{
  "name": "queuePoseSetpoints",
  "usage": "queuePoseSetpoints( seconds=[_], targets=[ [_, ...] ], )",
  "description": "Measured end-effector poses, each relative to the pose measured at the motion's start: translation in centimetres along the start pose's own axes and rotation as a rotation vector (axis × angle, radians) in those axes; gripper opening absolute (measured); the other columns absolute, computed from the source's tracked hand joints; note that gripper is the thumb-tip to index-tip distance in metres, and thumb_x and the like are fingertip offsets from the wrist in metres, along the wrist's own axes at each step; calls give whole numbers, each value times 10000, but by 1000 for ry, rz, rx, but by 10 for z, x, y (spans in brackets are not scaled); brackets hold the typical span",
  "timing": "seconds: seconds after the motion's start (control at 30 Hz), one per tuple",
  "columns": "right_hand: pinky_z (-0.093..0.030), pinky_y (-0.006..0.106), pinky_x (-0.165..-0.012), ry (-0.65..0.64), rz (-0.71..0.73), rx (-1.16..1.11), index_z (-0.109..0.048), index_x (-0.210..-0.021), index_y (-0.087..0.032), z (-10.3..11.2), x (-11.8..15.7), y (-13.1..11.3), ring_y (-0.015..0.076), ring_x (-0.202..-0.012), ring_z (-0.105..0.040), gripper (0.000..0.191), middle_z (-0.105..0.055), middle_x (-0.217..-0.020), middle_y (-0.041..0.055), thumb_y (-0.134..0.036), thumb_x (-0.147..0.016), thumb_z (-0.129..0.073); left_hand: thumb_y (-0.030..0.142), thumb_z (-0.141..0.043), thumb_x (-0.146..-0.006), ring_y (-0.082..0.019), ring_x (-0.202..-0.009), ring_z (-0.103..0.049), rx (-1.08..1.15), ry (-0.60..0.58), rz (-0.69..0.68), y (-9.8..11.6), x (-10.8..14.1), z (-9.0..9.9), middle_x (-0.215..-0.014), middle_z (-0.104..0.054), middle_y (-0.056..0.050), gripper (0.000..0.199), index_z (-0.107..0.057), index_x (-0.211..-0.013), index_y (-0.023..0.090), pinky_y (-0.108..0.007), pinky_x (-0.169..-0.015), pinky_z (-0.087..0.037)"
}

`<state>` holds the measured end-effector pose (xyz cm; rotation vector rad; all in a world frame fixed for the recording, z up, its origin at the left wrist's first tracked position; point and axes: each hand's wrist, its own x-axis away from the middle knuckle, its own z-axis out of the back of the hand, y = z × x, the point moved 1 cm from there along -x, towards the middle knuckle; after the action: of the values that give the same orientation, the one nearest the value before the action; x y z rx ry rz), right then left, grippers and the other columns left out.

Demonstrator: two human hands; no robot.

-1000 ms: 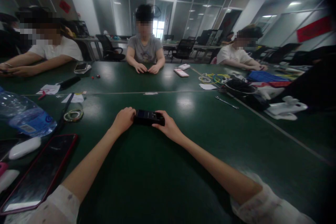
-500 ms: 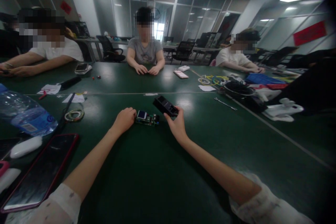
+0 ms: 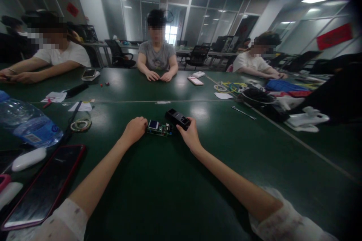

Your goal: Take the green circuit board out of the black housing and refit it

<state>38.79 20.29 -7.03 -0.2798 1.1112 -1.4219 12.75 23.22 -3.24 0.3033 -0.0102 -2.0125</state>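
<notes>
My left hand (image 3: 136, 131) is closed on the left end of a green circuit board (image 3: 162, 129), which carries a small screen at its left and several parts at its right. Between thumb and fingers, my right hand (image 3: 190, 135) grips the near right end of a black plastic casing (image 3: 177, 118) with cut-out openings. The casing is tilted and lies just beyond and to the right of the board. A small gap shows between the two. Both are over the green table (image 3: 158, 180); whether they touch it I cannot tell.
To my left are a water bottle (image 3: 36, 130), a phone (image 3: 45, 186), a white case (image 3: 29, 159) and a coiled band (image 3: 80, 124). A wrench (image 3: 243, 113) lies to the right, before a heap of cables (image 3: 230, 86). Three people sit across the table.
The black casing has tipped slightly, turning more level in my right hand. My left hand and the circuit board have hardly moved. The view has shifted a little.
</notes>
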Motion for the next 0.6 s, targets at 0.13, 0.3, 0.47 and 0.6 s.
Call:
queuePoseSetpoints(
  seconds=[0.13, 0.3, 0.47, 0.6],
  targets=[
    [-454, 524, -926, 38, -33, 28, -435, -1163, -207, 0, 0, 0, 297, -1057, -554, 475, -559, -1128, 111, -309, -751, -650, 141, -397, -907, -186, -829, -590, 32, 9, 13, 1, 2, 3, -925, -630, -67, 218, -606, -866, 190, -301, -709, -476],
    [-422, 552, -955, 7, -32, 59, -416, -1219, -185, 3, 2, -6, 324, -1128, -514, 525, -529, -1199, 137, -279, -752, -636, 163, -387, -923, -189, -794, -613, 12, 9, 34, 2, 3, 7, -858, -650, -77, 258, -634, -850, 171, -303, -695, -484],
    [-395, 563, -981, 17, -24, 61, -406, -1246, -186, 6, 4, -12, 335, -1175, -475, 550, -497, -1245, 143, -286, -755, -632, 191, -399, -927, -190, -762, -647, -11, -41, 87, 5, 2, 9, -822, -673, -68, 266, -650, -839, 178, -294, -655, -485],
    [-398, 560, -975, 21, -26, 70, -416, -1242, -177, 4, 4, -11, 334, -1167, -474, 548, -501, -1238, 150, -275, -752, -641, 212, -397, -928, -189, -733, -658, -46, -96, 125, 7, 2, 10, -800, -682, -64, 280, -661, -838, 188, -283, -625, -479]
  ],
)
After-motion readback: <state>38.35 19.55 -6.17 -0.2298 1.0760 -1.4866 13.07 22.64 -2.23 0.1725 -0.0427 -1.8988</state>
